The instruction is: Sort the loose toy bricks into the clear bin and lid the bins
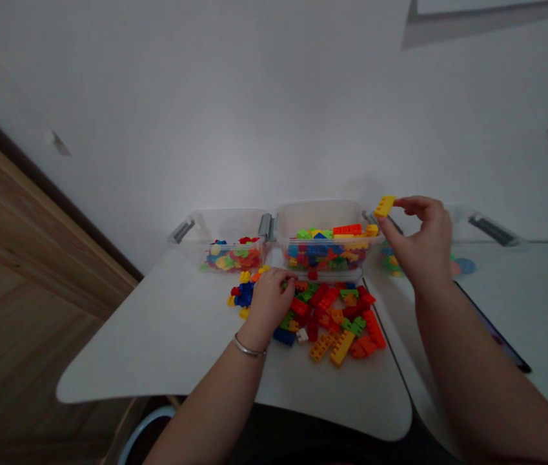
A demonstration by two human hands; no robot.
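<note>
My right hand (423,242) is raised at the right, a yellow toy building brick (385,206) pinched between thumb and fingertips. The brick is level with the rim of the middle plastic box (322,213), just beyond its right corner. My left hand (274,297), a silver bangle at its wrist, rests in the loose pile of coloured bricks (324,300). Its fingers are curled in; what they hold, if anything, is hidden. Near it lie blue and yellow bricks (243,294) on the left and a small white brick (301,335) in front.
Beside the middle box, a left clear box (228,219) holds small colourful pieces. Another clear box (457,219) stands partly behind my right hand. A dark-edged flat device (494,329) lies by my right forearm. The white table (172,336) meets the wall behind.
</note>
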